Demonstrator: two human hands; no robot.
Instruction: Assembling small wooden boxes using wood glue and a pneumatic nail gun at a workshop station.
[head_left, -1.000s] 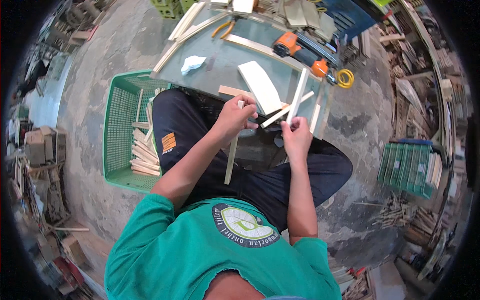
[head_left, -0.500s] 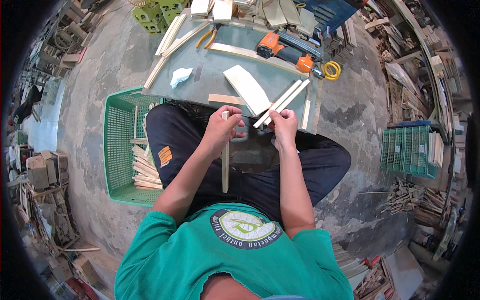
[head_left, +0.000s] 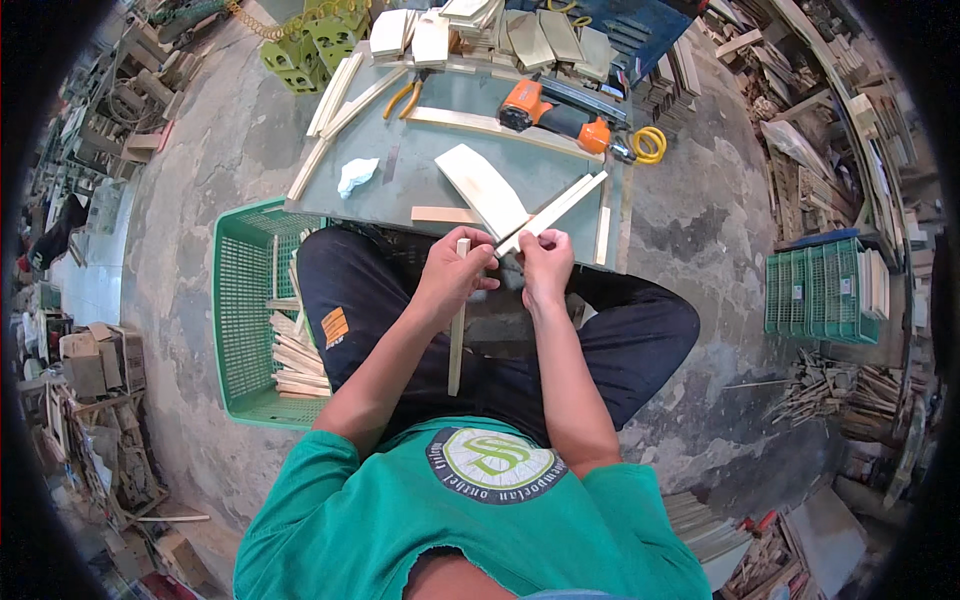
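A slim wooden stick (head_left: 457, 345) hangs down from my left hand (head_left: 458, 272), its upper end pinched between thumb and fingers. My right hand (head_left: 546, 265) has its thumb and fingertips closed on the near end of a pale wooden strip (head_left: 566, 208), which slants up and right over the table edge. A second strip lies close along its left side, mostly hidden. My left fingertips are near these strip ends; whether they touch cannot be made out. Just left of the strips lies a pale tapered wooden board (head_left: 482, 188), with a short reddish wooden piece (head_left: 443, 214) beside it.
On the grey table (head_left: 345, 205) lie an orange nail gun (head_left: 560, 118), pliers (head_left: 407, 95), a crumpled white scrap (head_left: 357, 177) and long wooden strips (head_left: 325, 135). Boards (head_left: 430, 42) are stacked at the far edge. A green basket (head_left: 240, 330) of sticks stands left of my legs.
The two strips at my right hand have come closer together, the nearer one covering most of the other. My hands have drawn nearer each other, and the view has shifted slightly.
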